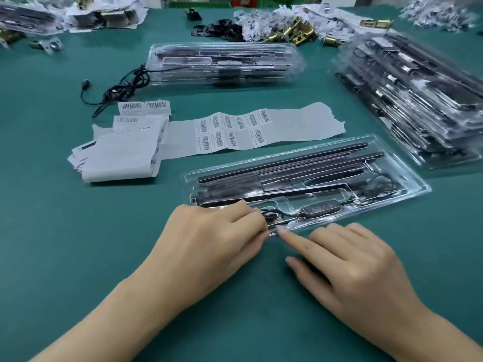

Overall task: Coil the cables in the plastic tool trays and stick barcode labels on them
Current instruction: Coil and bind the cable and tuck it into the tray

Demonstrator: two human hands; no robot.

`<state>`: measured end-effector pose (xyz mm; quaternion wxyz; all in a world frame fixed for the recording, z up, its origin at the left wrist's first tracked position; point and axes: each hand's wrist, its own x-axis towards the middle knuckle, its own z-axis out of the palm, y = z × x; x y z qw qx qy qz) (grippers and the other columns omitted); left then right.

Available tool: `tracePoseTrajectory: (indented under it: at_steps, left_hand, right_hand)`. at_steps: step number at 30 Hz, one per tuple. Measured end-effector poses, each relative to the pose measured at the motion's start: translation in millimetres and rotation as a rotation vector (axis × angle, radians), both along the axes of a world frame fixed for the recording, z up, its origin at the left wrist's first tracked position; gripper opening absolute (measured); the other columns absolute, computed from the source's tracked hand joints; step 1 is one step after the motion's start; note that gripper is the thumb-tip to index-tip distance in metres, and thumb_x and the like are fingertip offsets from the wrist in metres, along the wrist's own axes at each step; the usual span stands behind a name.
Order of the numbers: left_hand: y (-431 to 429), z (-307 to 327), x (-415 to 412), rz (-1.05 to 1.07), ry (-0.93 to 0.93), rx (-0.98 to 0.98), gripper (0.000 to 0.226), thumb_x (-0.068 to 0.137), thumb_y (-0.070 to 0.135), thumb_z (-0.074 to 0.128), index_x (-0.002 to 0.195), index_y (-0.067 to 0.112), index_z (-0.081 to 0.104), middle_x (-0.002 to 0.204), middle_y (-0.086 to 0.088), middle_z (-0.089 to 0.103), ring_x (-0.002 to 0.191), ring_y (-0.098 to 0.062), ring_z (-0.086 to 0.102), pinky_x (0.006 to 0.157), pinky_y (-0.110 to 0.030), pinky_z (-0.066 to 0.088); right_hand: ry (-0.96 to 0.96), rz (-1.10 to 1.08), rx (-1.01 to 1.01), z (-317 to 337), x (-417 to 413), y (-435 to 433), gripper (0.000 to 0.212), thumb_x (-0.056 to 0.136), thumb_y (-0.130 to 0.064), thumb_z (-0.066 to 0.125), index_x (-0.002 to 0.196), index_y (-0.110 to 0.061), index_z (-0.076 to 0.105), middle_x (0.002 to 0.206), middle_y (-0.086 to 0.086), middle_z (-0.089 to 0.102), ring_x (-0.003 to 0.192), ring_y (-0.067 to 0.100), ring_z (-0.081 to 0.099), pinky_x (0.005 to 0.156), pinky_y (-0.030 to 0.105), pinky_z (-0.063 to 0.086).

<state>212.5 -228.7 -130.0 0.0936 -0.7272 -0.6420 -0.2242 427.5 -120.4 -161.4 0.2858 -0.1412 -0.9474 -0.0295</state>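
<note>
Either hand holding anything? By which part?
Left hand pinches the black cable near its end, at the left corner of the near tray. Right hand holds nothing; forefinger touches the rim.

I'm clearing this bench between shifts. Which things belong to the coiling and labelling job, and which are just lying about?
Job: near tray, its cable pinched by the left hand, right hand at the tray's edge, barcode label strip, far tray with loose cable, tray stack.
Lying about: brass fittings, black metal parts, white paper scraps.
</note>
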Motion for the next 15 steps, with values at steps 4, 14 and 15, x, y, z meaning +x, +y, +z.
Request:
tracePoseTrajectory:
  at_steps: [4,14,15]
  left_hand:
    - [-1,-2,0,0.007,-0.013,0.024,0.028,0.104,0.029,0.054,0.085,0.019,0.070,0.085,0.006,0.073,0.075,-0.022,0.076,0.041,-0.038,0.048]
    - [-1,-6,-2,-0.008,-0.059,0.075,0.028,0.106,0.031,0.054,0.088,0.018,0.071,0.085,0.005,0.074,0.078,-0.022,0.076,0.044,-0.038,0.052]
    - [-1,-6,-1,-0.007,-0.060,0.080,0.028,0.106,0.031,0.054,0.088,0.018,0.071,0.085,0.005,0.074,0.078,-0.022,0.076,0.045,-0.039,0.052]
  right_hand:
    - [-0.029,-0.061,-0.016,-1,-2,-9,0.027,0.101,-0.027,0.060,0.117,-0.013,0.077,0.073,-0.001,0.056,0.061,0.022,0.054,0.054,0.037,0.044]
    - [-0.180,-0.204,-0.054,12,-11,-24,0.036,0.095,-0.029,0.055,0.122,-0.019,0.076,0.059,-0.006,0.050,0.046,0.020,0.049,0.047,0.034,0.039]
    - [-0.210,-0.221,-0.050,14,-12,-26,0.034,0.092,-0.026,0.061,0.121,-0.019,0.076,0.055,-0.006,0.050,0.043,0.020,0.048,0.045,0.033,0.038]
